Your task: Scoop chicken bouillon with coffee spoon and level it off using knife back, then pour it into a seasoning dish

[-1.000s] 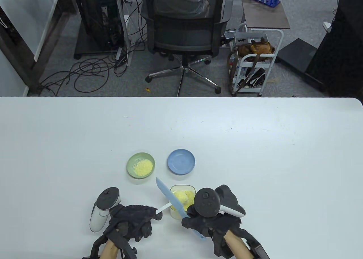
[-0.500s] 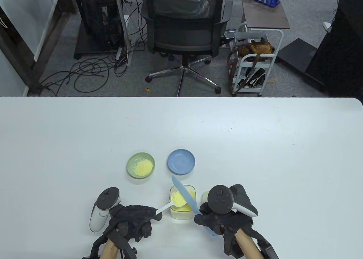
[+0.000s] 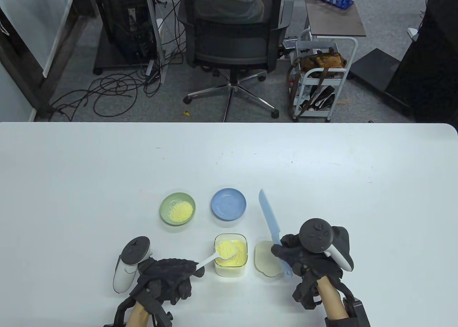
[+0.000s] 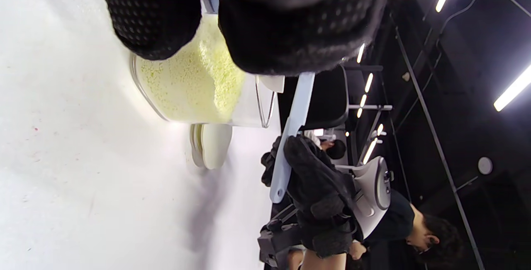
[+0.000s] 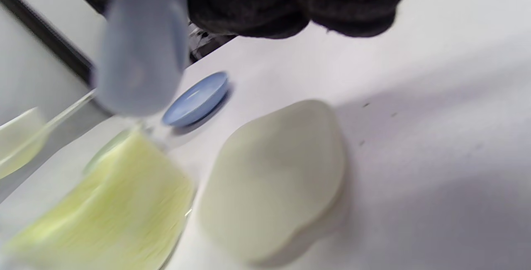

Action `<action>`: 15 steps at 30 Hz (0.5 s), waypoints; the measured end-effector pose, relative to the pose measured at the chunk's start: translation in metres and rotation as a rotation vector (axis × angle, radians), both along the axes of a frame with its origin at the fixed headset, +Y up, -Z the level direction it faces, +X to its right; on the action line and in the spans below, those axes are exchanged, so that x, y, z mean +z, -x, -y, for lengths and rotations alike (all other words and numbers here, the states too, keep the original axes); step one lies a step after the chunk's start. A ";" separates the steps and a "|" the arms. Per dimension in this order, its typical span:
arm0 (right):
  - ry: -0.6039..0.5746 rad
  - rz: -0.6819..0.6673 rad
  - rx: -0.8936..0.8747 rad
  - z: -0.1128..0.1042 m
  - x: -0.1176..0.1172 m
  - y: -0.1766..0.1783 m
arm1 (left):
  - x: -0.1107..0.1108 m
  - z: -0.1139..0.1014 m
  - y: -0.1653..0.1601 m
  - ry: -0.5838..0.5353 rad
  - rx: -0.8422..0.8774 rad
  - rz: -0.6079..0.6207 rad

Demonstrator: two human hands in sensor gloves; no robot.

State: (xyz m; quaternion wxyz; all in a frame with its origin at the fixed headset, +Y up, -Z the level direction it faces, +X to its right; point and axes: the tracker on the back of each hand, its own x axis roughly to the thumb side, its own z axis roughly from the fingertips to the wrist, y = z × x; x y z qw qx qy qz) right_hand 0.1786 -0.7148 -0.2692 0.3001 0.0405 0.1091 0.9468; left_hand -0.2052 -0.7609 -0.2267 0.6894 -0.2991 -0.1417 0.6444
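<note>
While the left hand point(image 3: 168, 274) pinches the coffee spoon point(image 3: 222, 252), apparently levelled, over the bouillon container point(image 3: 230, 254) beside it, the right hand point(image 3: 304, 260) grips the knife point(image 3: 271, 224). Ahead lies the blue dish point(image 3: 228, 204); tilting in transit would spill granules.

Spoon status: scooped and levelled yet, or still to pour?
Scooped: the spoon, held by the left hand, carries bouillon over the container. Levelling looks finished: the right hand holds the knife clear, to its right. The green dish already has powder; the blue dish is empty. Pouring remains.
</note>
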 end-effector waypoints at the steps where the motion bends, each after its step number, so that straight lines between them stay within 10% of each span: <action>1: -0.005 0.064 0.004 0.004 -0.004 -0.008 | 0.000 0.000 0.000 0.000 0.001 -0.002; 15: 0.185 0.268 0.304 0.058 -0.016 -0.042 | 0.000 0.000 0.001 0.000 0.003 -0.007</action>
